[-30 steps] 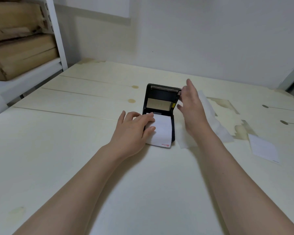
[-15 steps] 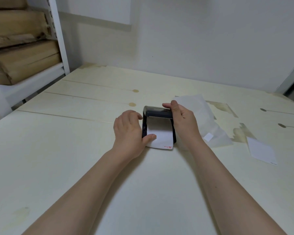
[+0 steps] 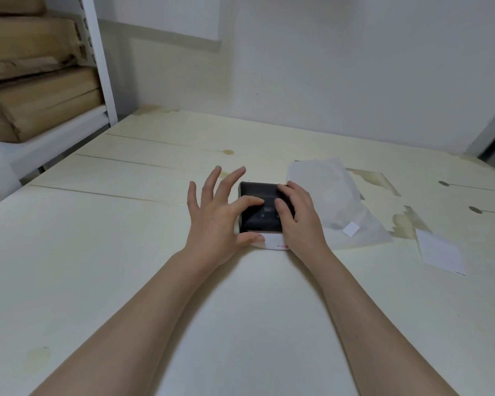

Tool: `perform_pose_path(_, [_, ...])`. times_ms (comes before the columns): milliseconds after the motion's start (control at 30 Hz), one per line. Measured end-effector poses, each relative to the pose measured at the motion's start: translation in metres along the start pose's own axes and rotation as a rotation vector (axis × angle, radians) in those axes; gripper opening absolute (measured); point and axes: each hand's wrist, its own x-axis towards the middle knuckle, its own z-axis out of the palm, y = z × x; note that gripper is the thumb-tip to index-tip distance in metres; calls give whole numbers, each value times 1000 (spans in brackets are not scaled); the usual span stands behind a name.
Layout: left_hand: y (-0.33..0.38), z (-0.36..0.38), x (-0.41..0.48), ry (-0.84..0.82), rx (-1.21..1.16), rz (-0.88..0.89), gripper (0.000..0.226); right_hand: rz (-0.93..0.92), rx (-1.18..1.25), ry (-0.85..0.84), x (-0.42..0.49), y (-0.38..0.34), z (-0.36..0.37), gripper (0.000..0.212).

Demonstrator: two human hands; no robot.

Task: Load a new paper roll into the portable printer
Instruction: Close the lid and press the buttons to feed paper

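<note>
The small black portable printer (image 3: 262, 217) lies flat on the pale wooden table (image 3: 126, 252), its lid down. A short strip of white paper (image 3: 273, 242) with a red mark sticks out from its near edge. My left hand (image 3: 216, 215) is spread, index finger pressing on the lid and thumb resting on the paper strip, the other fingers lifted. My right hand (image 3: 299, 215) lies over the printer's right side, thumb and fingers pressing on the lid. The paper roll itself is hidden inside.
A crumpled translucent wrapper (image 3: 337, 201) with a small white sticker lies right of the printer. A loose white paper sheet (image 3: 440, 252) sits further right. Cardboard boxes (image 3: 37, 98) are stacked on a white shelf at the left. A wall runs behind the table.
The printer lid, upright a second ago, has been swung down and shut over the paper. Both hands moved onto the lid, and only a short paper tail now shows.
</note>
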Motion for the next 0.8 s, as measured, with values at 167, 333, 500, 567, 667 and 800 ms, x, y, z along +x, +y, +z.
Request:
perform_pose_path(167, [2, -1, 1, -39, -56, -58, 61, 12, 65, 3, 0, 1, -1, 39])
perform_pose_path(333, [5, -6, 3, -142, -93, -155, 60, 21, 99, -31, -1, 3, -4, 43])
perform_pose_path(500, [7, -8, 1, -201, -64, -172, 52, 16, 66, -23, -2, 4, -2, 42])
perform_pose_path(567, [11, -10, -3, -177, -91, -224, 40, 20, 84, -22, -3, 3, -3, 42])
perform_pose_path(667, [16, -10, -7, -223, -227, -323, 34, 74, 137, -40, -8, 3, -8, 43])
perform_pose_path(800, [18, -13, -7, -220, -446, -369, 34, 134, 280, -45, -10, 1, -15, 38])
